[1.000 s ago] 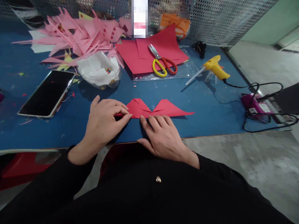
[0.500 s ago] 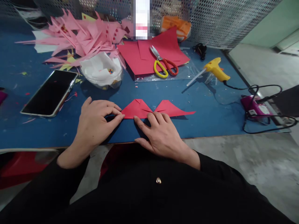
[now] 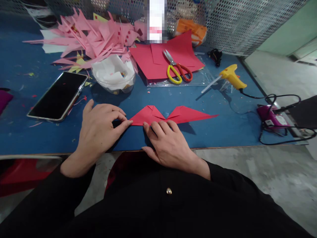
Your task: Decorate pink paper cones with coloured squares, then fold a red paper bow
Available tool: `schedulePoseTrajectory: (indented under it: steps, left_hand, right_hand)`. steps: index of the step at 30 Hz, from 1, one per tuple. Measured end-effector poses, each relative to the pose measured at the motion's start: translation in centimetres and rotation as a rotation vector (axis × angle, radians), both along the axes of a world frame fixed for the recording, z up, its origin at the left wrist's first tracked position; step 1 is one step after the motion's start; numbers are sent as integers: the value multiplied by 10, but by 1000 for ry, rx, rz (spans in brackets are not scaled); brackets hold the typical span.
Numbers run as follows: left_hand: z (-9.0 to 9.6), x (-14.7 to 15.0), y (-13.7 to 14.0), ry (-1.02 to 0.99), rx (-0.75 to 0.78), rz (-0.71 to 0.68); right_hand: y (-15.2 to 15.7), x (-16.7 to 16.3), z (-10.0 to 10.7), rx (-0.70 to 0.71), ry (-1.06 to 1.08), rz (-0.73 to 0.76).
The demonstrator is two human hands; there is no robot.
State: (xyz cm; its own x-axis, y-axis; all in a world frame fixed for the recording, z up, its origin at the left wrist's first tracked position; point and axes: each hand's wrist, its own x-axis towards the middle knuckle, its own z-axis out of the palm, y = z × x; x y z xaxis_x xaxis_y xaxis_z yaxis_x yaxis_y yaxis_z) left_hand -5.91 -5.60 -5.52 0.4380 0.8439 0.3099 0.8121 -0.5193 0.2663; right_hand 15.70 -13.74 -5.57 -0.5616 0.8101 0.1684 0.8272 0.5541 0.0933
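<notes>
A folded red sheet of paper (image 3: 146, 116) lies near the front edge of the blue table, with two peaks and a dip between them. Its right part tapers to a long point, lifted off the surface with a shadow below. My left hand (image 3: 102, 127) pinches the left corner between thumb and forefinger. On the lower edge, near the middle, rest the fingertips of my right hand (image 3: 168, 142), pressing the paper down. The right thumb is spread away from those fingers, close to the table edge.
Behind lie red sheets (image 3: 141, 59), scissors (image 3: 177, 67) and a tissue-lined plastic bowl (image 3: 112, 74). Pink paper cutouts (image 3: 94, 36) are heaped at the back left. A phone (image 3: 58, 96) lies left; a yellow glue gun (image 3: 231, 76) lies right, its cord running to a purple power box (image 3: 271, 115).
The paper's right point has straightened out to the right and risen, with a larger shadow beneath. My right fingers have shifted slightly along the lower edge. The view has moved a little.
</notes>
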Motion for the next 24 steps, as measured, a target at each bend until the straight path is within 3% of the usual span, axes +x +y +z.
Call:
schedulePoseTrajectory:
  steps: [11,24]
  left_hand:
    - [-2,-9,1,16,15,-24]
    - [-2,-16,2,82,72,20]
  right_hand:
    - [3,-10,-1,1,33,37]
    - [15,-27,12,-38,-52,20]
